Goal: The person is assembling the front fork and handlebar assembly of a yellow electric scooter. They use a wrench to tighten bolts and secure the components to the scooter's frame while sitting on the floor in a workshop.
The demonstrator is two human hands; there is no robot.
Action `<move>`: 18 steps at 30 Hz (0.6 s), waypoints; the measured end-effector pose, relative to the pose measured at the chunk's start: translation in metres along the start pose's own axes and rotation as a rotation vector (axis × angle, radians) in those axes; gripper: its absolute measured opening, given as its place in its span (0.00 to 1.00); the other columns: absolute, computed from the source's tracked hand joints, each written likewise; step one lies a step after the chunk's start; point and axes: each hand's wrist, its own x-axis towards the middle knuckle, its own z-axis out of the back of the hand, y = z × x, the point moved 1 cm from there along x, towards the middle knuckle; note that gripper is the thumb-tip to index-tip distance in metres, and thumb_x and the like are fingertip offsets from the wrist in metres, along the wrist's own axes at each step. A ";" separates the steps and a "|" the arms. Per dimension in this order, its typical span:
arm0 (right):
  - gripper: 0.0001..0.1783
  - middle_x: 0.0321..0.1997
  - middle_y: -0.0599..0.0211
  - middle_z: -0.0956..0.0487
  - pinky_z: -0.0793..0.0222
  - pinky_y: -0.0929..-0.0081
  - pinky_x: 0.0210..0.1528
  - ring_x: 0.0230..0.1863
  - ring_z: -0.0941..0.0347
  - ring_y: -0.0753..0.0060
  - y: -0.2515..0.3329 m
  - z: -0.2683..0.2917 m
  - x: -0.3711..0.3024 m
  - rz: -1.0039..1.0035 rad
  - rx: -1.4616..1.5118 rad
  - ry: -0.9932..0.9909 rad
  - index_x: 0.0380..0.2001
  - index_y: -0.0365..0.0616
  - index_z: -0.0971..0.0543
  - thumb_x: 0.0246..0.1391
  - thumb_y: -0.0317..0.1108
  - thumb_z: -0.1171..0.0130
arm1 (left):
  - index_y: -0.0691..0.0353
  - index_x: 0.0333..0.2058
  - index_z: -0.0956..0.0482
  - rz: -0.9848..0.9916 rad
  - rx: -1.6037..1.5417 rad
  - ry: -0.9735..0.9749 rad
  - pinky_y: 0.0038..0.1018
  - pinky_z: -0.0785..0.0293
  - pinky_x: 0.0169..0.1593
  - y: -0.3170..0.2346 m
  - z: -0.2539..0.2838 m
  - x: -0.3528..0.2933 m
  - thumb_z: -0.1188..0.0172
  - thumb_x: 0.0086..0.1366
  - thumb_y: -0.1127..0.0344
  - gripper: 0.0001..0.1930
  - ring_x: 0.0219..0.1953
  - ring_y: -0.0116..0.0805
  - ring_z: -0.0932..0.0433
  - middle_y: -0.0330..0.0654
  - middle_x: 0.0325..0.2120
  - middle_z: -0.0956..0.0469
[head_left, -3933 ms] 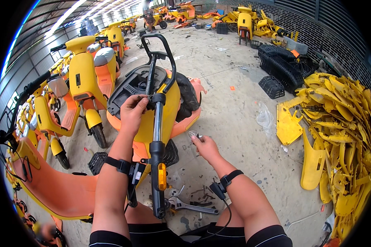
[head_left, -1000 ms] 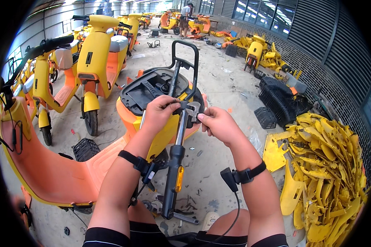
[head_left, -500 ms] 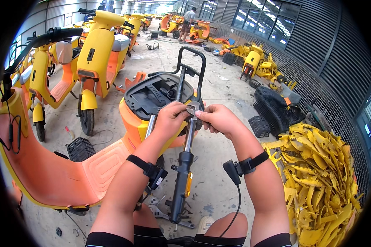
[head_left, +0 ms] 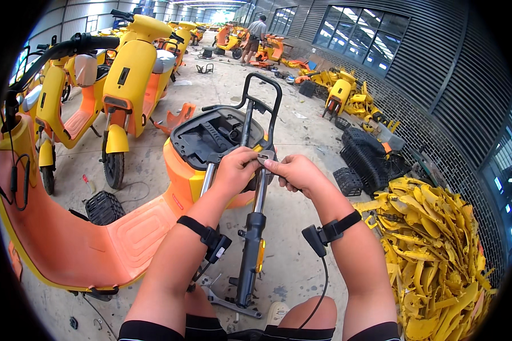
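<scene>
A front fork (head_left: 256, 227) with chrome tubes and black lower legs leans against an orange and yellow scooter body (head_left: 179, 165). At the top of its right tube is a small grey metal clamp piece (head_left: 267, 154). My left hand (head_left: 236, 171) is closed, thumb and fingers pinching at the left side of this piece. My right hand (head_left: 299, 174) is curled, its thumb pressed on the piece from the right; its other fingers are partly hidden below. A black tube handle (head_left: 277, 105) rises beyond both hands. Fine details between my fingertips are hidden.
Yellow scooters (head_left: 129, 74) stand in rows at the left. A heap of yellow plastic panels (head_left: 432, 256) lies at the right, near black baskets (head_left: 363, 162). A metal part (head_left: 233, 305) lies on the floor by my feet. Another person (head_left: 256, 37) stands far back.
The view has shifted slightly, so the scooters and heap sit a little differently. My hands stay at the clamp piece, with the right fingers slightly more curled beneath.
</scene>
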 end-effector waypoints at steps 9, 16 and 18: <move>0.29 0.16 0.68 0.27 0.44 0.78 0.14 0.13 0.35 0.78 -0.014 -0.005 0.008 0.033 0.153 -0.025 0.22 0.40 0.24 0.55 0.58 0.35 | 0.69 0.38 0.18 -0.024 0.001 -0.011 0.26 0.24 0.42 0.001 0.001 -0.001 0.37 0.58 0.79 0.08 0.37 0.35 0.20 0.43 0.34 0.21; 0.27 0.18 0.68 0.26 0.41 0.79 0.17 0.15 0.34 0.79 -0.003 -0.008 -0.003 -0.001 0.134 -0.036 0.27 0.38 0.23 0.59 0.55 0.38 | 0.69 0.40 0.18 -0.023 -0.019 -0.011 0.26 0.24 0.42 0.002 -0.001 0.000 0.37 0.59 0.79 0.09 0.36 0.35 0.20 0.43 0.34 0.20; 0.26 0.18 0.69 0.26 0.41 0.79 0.16 0.15 0.34 0.79 -0.008 -0.007 0.000 0.014 0.174 -0.025 0.27 0.38 0.23 0.59 0.54 0.38 | 0.69 0.40 0.18 -0.025 -0.009 -0.010 0.26 0.24 0.42 0.002 -0.001 0.000 0.37 0.59 0.79 0.09 0.36 0.35 0.20 0.43 0.34 0.20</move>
